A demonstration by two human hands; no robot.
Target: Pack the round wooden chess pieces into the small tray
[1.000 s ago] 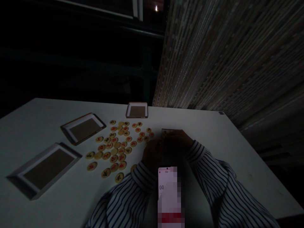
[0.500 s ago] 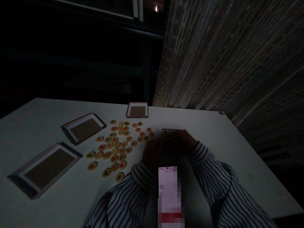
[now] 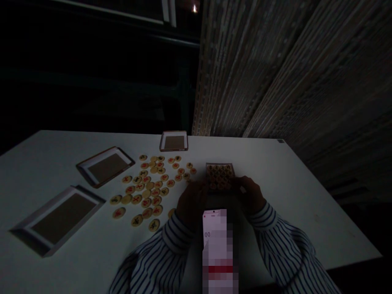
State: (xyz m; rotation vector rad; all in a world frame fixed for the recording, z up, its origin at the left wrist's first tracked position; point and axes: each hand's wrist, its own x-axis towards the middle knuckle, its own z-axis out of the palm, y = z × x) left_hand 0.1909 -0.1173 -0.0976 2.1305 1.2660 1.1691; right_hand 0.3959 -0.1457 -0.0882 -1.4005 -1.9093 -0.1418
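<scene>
A small box (image 3: 219, 164) filled with rows of round Chinese chess pieces (image 3: 216, 173) lies on the white table in front of me. My left hand (image 3: 192, 201) has its bent fingers at the box's lower left edge. At the right side, my right hand (image 3: 248, 193) curls its fingers against the box's edge. Deep shadow covers the fingertips of both hands. Many loose chess pieces (image 3: 147, 202), marked in red or black, are scattered left of my left hand; a few show blank tops. One piece (image 3: 172, 212) is partly hidden behind my left cuff.
Three shallow trays stand on the table (image 3: 300, 212): a large one (image 3: 63, 243) at near left, another (image 3: 98, 180) behind it, and a smaller one (image 3: 174, 149) by the far edge. A phone (image 3: 214, 241) lies between my forearms. A striped curtain (image 3: 260, 73) hangs beyond.
My right hand has moved from over the box to its right side, uncovering the rows of pieces. My left hand has shifted slightly left, and the view has turned a little.
</scene>
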